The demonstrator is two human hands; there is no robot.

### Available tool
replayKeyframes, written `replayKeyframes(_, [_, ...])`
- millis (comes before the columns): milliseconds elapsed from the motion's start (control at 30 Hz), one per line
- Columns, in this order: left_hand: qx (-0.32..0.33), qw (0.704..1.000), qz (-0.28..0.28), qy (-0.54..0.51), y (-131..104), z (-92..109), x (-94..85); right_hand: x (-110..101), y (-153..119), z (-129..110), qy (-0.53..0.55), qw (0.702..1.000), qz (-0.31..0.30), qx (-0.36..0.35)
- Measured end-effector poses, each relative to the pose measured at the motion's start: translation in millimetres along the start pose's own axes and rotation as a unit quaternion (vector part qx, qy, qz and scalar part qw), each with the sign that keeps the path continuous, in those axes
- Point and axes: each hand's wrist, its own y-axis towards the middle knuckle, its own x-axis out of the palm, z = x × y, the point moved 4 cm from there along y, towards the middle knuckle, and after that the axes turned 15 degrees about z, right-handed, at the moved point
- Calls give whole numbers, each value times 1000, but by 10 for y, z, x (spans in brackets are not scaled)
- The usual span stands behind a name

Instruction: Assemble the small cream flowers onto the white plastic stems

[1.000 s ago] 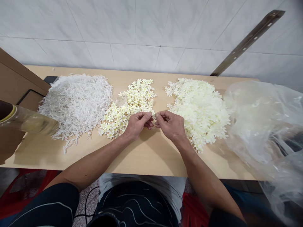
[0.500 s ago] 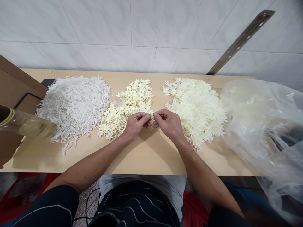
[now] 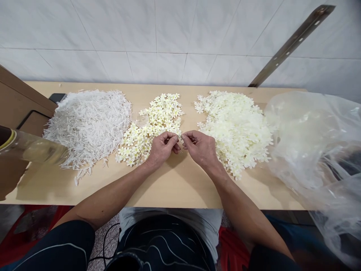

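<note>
My left hand is closed in a pinch, thumb against the bent forefinger. What its fingertips hold is too small and hidden to make out. Almost touching it, my right hand pinches a small pale artificial flower, mostly covered by the fingers. Just behind my left hand spreads a pile of artificial flowers with yellow-green centres. To the right of my right hand lies a larger heap of paler, cream flower pieces. A heap of thin white plastic stems sits at the left.
A clear jar with a yellow rim lies at the left edge, near a brown box. At the right, a clear plastic bag hangs over the table. A slotted metal strip leans on the tiled wall.
Both hands stay almost in place, with fingertips still close together. The right fingertips have shifted very slightly. The view has moved a little.
</note>
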Motion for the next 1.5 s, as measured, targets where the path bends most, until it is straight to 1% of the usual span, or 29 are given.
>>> replayKeyframes(133, [12,1000,5,-4,-12,9,-1,16,-11,29,12,1000,-10,24])
replayKeyframes(267, [1,1000,9,-3,8,-23,-10,17,-13,34,12,1000,-5,25])
replayKeyframes(500, [-74,996,-11,-44,61,-101,-4,2,3,-31,-40,999,-7,-25])
replayKeyframes(633, [-70,997,-18,-40,56,-69,2,-22,-3,-112,-62,996,-17,-61])
replayKeyframes(700, [-64,997,-19,-32,49,-51,7,-27,-11,-135,-62,995,-24,-68])
replayKeyframes(833, [-71,997,-18,-33,37,-46,26,-28,-22,-126,-36,998,-25,-45])
replayKeyframes(1033, [-75,995,-23,-69,22,-54,45,-38,-17,-135,-18,999,7,-43])
replayKeyframes(1200, [-80,994,-21,-74,9,-22,44,-28,-29,-105,-4,999,39,-30])
replayKeyframes(1300, [-85,993,-12,-79,3,-7,44,-10,-33,-67,9,999,51,-9])
replayKeyframes(1500, [-88,992,2,-91,24,-16,34,22,-26,-35,86,993,41,69])
